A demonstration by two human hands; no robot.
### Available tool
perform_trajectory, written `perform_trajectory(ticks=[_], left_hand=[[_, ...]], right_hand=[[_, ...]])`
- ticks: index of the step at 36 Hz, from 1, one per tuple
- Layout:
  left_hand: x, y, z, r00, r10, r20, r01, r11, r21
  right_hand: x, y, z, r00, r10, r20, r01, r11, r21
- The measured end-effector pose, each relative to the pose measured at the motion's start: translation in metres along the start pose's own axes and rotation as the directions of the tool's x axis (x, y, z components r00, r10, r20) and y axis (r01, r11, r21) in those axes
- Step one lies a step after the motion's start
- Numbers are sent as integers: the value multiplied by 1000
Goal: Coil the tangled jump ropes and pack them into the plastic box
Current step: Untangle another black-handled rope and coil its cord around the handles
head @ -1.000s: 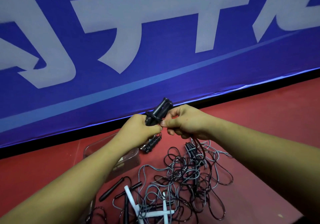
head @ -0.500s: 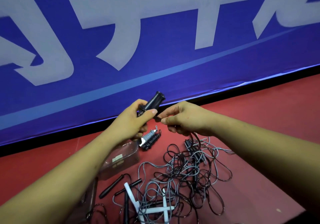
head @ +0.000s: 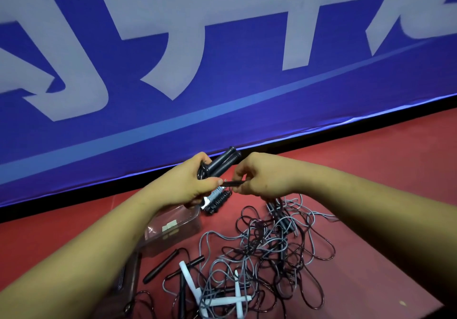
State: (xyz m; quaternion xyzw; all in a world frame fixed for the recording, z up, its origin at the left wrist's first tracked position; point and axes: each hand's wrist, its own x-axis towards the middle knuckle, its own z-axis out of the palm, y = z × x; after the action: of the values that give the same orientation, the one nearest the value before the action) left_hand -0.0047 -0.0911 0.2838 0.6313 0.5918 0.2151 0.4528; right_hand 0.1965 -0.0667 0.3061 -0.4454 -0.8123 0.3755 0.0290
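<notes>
My left hand [head: 195, 182] grips two black jump-rope handles [head: 223, 161] side by side, their ends pointing up and right. My right hand [head: 259, 179] pinches the black rope [head: 232, 183] stretched between the two hands, and the rope hangs down from it. Below on the red floor lies a tangle of black and grey ropes [head: 267, 252] with white handles [head: 195, 286] and black handles [head: 165, 265]. A clear plastic box [head: 173, 227] stands under my left forearm. A coiled rope bundle [head: 215, 198] lies just beyond the box.
A blue banner [head: 222, 71] with large white characters stands close behind the hands, its black base running along the red floor [head: 371, 170]. Another clear container [head: 126, 284] shows at the lower left, partly hidden by my left arm.
My left hand has shifted down on the handles, and a second handle now shows beside the first. My right hand has pulled a short taut length of rope out to the right.
</notes>
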Motion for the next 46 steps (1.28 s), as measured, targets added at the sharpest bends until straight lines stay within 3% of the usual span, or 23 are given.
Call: perform_trajectory(ticks=[5, 10, 14, 19, 28, 31, 34, 38, 43, 46], left_hand=[[-2, 2, 0, 999, 21, 47, -32, 971, 238], [-1, 6, 4, 988, 105, 111, -144, 878, 457], [-1, 9, 9, 987, 75, 143, -134, 873, 468], [-4, 11, 16, 977, 104, 187, -182, 863, 472], [-6, 14, 26, 984, 109, 141, -163, 869, 468], [-12, 20, 25, 976, 122, 180, -184, 905, 383], [-18, 26, 20, 961, 158, 226, -220, 933, 284], [-24, 35, 19, 959, 224, 173, -247, 961, 126], [-17, 34, 20, 976, 190, -104, -196, 979, -54], [-12, 33, 22, 983, 142, -112, -169, 944, -283]], right_hand=[[1, -5, -3, 994, -56, -95, 39, 985, -170], [-1, -11, -3, 985, -147, -93, 108, 936, -336], [-4, -16, -6, 970, -222, -100, 152, 875, -460], [-6, -15, -10, 952, -262, -157, 157, 859, -487], [-4, -2, -12, 944, -238, -229, 167, 942, -291], [-3, 7, -19, 956, -210, -206, 205, 978, -43], [-7, 25, -23, 972, -180, -153, 221, 921, 320], [-5, 47, -16, 987, -149, -63, 156, 778, 609], [-1, 44, -6, 994, -111, 11, 70, 698, 712], [0, 38, 2, 997, -71, 29, 32, 733, 679]])
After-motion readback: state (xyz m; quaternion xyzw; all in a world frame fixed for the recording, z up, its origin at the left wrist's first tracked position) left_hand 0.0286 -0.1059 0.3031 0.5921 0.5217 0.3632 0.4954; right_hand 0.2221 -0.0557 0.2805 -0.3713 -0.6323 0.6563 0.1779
